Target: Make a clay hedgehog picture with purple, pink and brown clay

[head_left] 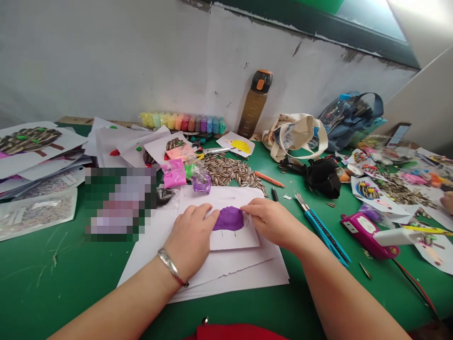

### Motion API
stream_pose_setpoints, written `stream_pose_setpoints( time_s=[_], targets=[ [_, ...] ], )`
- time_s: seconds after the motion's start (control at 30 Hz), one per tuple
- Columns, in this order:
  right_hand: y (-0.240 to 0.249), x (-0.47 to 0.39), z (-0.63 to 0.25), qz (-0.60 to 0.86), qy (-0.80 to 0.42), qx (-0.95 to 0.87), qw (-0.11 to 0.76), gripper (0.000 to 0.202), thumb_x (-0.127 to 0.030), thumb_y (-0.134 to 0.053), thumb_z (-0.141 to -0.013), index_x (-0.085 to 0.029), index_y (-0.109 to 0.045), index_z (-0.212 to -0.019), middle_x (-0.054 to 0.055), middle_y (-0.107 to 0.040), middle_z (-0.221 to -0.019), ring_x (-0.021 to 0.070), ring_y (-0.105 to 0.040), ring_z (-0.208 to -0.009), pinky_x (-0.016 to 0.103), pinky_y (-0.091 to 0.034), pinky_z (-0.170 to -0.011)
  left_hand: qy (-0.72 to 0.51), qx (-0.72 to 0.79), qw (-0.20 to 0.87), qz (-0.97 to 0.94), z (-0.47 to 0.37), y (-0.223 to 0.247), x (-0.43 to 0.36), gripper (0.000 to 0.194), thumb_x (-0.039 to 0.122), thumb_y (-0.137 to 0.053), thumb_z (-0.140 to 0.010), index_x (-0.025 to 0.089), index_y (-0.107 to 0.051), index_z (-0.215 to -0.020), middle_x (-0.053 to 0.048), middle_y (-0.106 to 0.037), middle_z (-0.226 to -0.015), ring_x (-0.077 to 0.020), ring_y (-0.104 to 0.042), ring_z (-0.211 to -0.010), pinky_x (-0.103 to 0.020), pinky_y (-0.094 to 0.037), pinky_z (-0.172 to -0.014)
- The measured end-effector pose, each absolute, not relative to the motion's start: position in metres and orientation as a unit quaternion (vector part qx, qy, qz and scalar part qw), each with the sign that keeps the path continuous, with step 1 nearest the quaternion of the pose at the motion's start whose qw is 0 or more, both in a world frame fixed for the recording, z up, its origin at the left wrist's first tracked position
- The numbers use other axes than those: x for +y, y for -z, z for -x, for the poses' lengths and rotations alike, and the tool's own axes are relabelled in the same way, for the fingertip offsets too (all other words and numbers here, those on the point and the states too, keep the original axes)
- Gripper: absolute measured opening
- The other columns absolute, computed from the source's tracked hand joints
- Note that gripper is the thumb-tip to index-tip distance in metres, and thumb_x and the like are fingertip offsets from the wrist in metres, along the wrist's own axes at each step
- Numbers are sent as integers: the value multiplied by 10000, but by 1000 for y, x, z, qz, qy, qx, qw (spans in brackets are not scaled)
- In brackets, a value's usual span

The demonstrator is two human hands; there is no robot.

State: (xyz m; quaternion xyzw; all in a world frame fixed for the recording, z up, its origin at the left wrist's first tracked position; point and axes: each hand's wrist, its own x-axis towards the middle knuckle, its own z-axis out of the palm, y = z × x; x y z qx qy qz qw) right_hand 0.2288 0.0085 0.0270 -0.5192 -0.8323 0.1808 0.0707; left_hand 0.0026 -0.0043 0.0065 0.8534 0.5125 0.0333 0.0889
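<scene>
Left hand (193, 236) hides edge of purple clay (229, 218); pixelated patch (120, 203) unreadable; red cloth (240, 332) cut off

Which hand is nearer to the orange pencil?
Right. The right hand is just this side of the orange pencil; the left hand is farther off, across the purple clay.

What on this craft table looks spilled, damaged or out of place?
The sheet beneath the purple clay picture has a ragged edge, apparently torn. Stray striped seeds lie away from the big pile, so perhaps spilled. The wall looks chipped near its top.
</scene>
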Motion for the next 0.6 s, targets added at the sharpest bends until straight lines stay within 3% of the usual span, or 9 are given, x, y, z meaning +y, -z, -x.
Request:
stream_pose_setpoints(
  time_s=[0.1, 0.4, 0.6],
  targets=[
    [-27, 8, -234, 512, -212, -827, 94, 465, -49, -406, -850, -234, -688, -1171, 50, -678, -989, 180, -607, -913, 277, -460, -792, -36, 512, 89, -853, -3, -6, -4, 554, -17, -406, -814, 188, -581, -1298, -97, -562, -1316, -275, -521, -1061, -434, -478, -925],
    [-32, 4, -228, 488, -186, -852, 35, 433, -18, -398, -821, -179, -743, -1026, 93, -647, -953, 213, -577, -912, 313, -459, -797, -41, 510, 88, -854, -3, -5, -4, 563, -11, -408, -821, 186, -568, -1323, -106, -558, -1330, -285, -514, -1087, -438, -470, -935],
    [-31, 7, -234, 491, -218, -841, 71, 425, -22, -404, -815, -208, -755, -965, 72, -665, -994, 195, -593, -918, 305, -466, -830, -37, 511, 88, -854, -3, -5, -4, 566, -12, -400, -824, 190, -564, -1327, -100, -555, -1335, -279, -513, -1091, -428, -463, -944]
  ],
)
